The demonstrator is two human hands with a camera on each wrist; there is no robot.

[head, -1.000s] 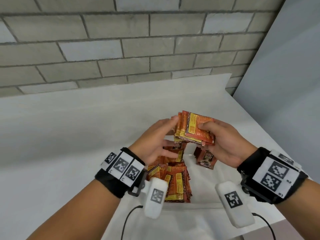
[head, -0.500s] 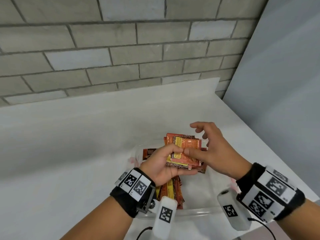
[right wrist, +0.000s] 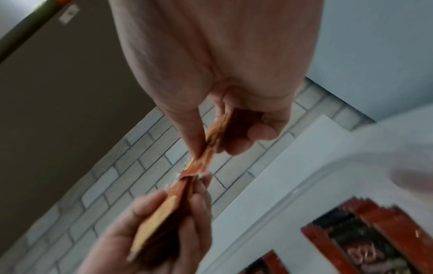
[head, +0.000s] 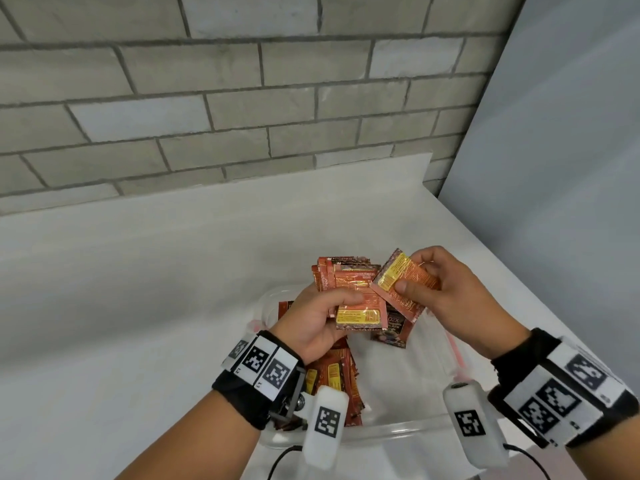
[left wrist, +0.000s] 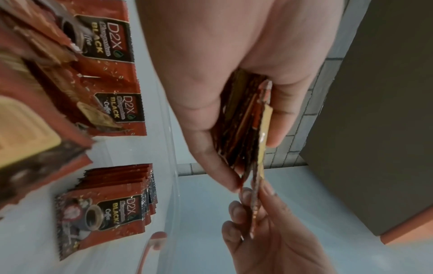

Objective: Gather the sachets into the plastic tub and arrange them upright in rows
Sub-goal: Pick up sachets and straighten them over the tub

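The sachets in the tub [head: 398, 434] are reading "D2X", "BLACK" and "Coffee" on a dark panel in the left wrist view; the script line between is too small to read. One loose sachet [head: 393, 329] in the head view is also showing "D2X" on its dark face. The yellow back panels are carrying fine print that cannot be read.

The left hand [head: 313, 320] is gripping a stack [head: 349, 296] of sachets above the tub, thumb pressing across the front, fingers curling behind. The right hand [head: 446, 292] is pinching a single sachet [head: 403, 284] between thumb and fingers, tilted, its corner touching the stack's upper right edge.

The left wrist view is showing what the head view is hiding: a neat bundle [left wrist: 112, 205] with fronts facing the camera, lying in the tub, and two more fronts [left wrist: 110, 74] beside it. It is also showing the stack edge-on, many thin layers between thumb and fingers. The right wrist view is blurring badly; it is showing the single sachet edge-on meeting the stack, and a red-and-dark packet [right wrist: 374, 237] below in the tub.

The sachets are looking red-orange and glossy, with serrated ends, a coffee-cup picture on the front and a yellow box on the back. The tub is clear plastic, sitting on a white table [head: 138, 306] by a grey brick wall [head: 207, 98]. A pile [head: 332, 379] is sitting in its left side under the left wrist.
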